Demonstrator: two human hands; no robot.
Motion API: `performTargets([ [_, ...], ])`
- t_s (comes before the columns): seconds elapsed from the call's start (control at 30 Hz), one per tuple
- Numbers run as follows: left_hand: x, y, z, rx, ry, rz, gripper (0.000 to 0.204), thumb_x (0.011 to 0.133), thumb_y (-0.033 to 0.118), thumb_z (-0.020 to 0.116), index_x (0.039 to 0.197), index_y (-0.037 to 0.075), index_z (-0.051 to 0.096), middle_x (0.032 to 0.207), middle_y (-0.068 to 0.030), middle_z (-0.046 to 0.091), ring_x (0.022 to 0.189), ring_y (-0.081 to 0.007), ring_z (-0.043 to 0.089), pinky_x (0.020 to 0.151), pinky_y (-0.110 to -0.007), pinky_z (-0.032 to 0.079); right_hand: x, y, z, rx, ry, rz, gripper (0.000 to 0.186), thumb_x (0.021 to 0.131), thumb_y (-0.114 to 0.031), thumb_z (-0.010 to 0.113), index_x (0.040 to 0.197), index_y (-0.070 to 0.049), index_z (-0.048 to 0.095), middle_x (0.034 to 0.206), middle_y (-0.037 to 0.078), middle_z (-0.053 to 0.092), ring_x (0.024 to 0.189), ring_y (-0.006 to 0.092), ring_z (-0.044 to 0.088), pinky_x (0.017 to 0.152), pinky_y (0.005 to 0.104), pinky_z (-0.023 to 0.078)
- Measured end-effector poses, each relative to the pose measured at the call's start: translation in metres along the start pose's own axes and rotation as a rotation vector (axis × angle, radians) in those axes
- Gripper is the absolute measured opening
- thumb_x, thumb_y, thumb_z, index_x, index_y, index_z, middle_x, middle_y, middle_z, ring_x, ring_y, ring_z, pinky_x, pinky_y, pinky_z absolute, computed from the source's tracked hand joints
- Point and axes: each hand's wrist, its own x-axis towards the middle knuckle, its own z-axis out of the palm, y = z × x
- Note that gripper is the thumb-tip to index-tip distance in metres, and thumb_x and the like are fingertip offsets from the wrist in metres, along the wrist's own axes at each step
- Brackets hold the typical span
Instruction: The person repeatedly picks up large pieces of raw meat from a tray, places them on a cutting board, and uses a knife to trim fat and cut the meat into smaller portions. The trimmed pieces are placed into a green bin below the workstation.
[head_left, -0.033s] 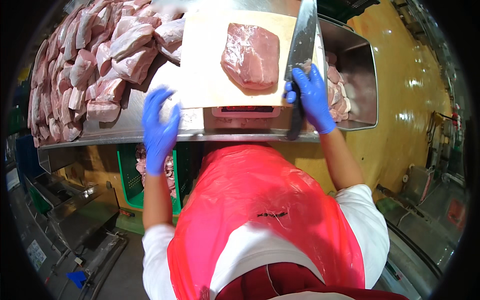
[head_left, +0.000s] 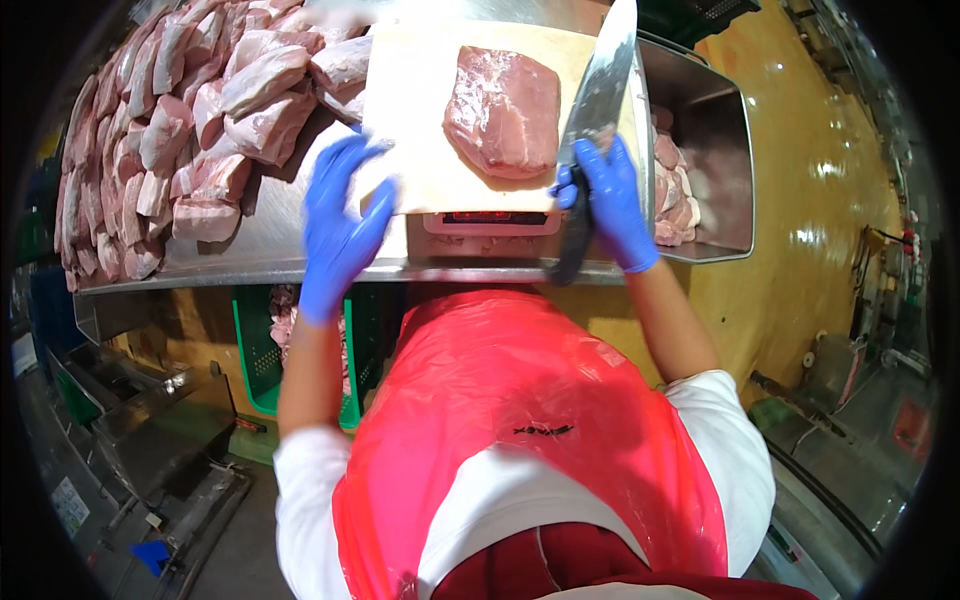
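A thick slab of raw pink meat (head_left: 503, 115) lies on a pale cutting board (head_left: 410, 110). My right hand (head_left: 612, 200), in a blue glove, is closed round the black handle of a large knife (head_left: 600, 95). The blade points away from me and lies over the board's right side, just right of the slab, with bits of meat near its handle end. My left hand (head_left: 345, 220), also blue-gloved, hovers at the board's near left corner. Its fingers are apart and nothing is in them.
Many raw meat pieces (head_left: 170, 130) are heaped along the metal table at left. A deep metal bin (head_left: 725, 150) holding meat pieces stands at right. A scale with a red display (head_left: 490, 220) shows under the board's near edge. Below the table is a green crate (head_left: 260, 370) with meat scraps.
My left hand has moved right and slightly away, toward the board. The knife's handle has swung left and its tip a little right in my right hand. The slab has hardly moved.
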Motion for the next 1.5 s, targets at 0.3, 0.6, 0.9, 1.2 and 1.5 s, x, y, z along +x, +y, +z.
performTargets([
  [0.3, 0.146, -0.021, 0.115, -0.413, -0.52, -0.287, 0.044, 0.1, 0.038, 0.059, 0.118, -0.002, 0.07, 0.109, -0.0122, 0.074, 0.101, -0.0167, 0.066, 0.091, -0.033, 0.053, 0.021, 0.022, 0.049, 0.2, 0.044, -0.078, 0.017, 0.107, -0.024, 0.05, 0.112, -0.008, 0.05, 0.077, 0.01, 0.062, 0.061, 0.0193, 0.061, 0.063, 0.0344, 0.057],
  [0.6, 0.011, 0.003, 0.073, -0.099, 0.225, -0.088, 0.021, 0.092, 0.005, 0.064, 0.112, 0.003, 0.065, 0.109, -0.0122, 0.063, 0.096, -0.0266, 0.064, 0.084, -0.036, 0.053, 0.045, -0.033, -0.019, -0.384, -0.165, 0.015, 0.019, 0.104, -0.025, 0.058, 0.102, -0.007, 0.052, 0.075, 0.006, 0.062, 0.06, 0.0099, 0.06, 0.056, 0.0256, 0.051],
  [0.9, 0.004, 0.006, 0.099, 0.078, 0.162, 0.098, 0.021, 0.08, 0.011, 0.08, 0.099, 0.011, 0.072, 0.098, -0.012, 0.061, 0.09, -0.029, 0.062, 0.078, -0.04, 0.052, 0.021, -0.017, 0.045, -1.102, -0.322, -0.331, 0.063, 0.1, -0.018, 0.053, 0.158, -0.016, 0.029, 0.089, 0.028, 0.068, 0.081, 0.0484, 0.066, 0.073, 0.057, 0.051],
  [1.2, 0.004, -0.015, 0.094, 0.079, 0.3, -0.114, 0.018, 0.082, 0.008, 0.075, 0.099, 0.009, 0.069, 0.095, -0.0116, 0.063, 0.088, -0.026, 0.064, 0.08, -0.039, 0.053, -0.094, -0.06, -0.077, -1.766, -0.526, -0.242, 0.088, 0.086, -0.001, 0.058, 0.162, -0.031, 0.025, 0.081, 0.017, 0.059, 0.059, 0.0388, 0.06, 0.057, 0.0507, 0.05],
  [1.5, 0.008, -0.003, 0.08, -0.129, -0.068, -0.111, 0.015, 0.082, 0.004, 0.072, 0.097, 0.006, 0.068, 0.095, -0.0115, 0.06, 0.079, -0.0223, 0.065, 0.073, -0.034, 0.054, -0.055, -0.032, 0.014, -1.002, -0.218, -0.366, 0.072, 0.098, -0.013, 0.052, 0.162, -0.023, 0.022, 0.097, 0.027, 0.069, 0.08, 0.0481, 0.066, 0.07, 0.0556, 0.052],
])
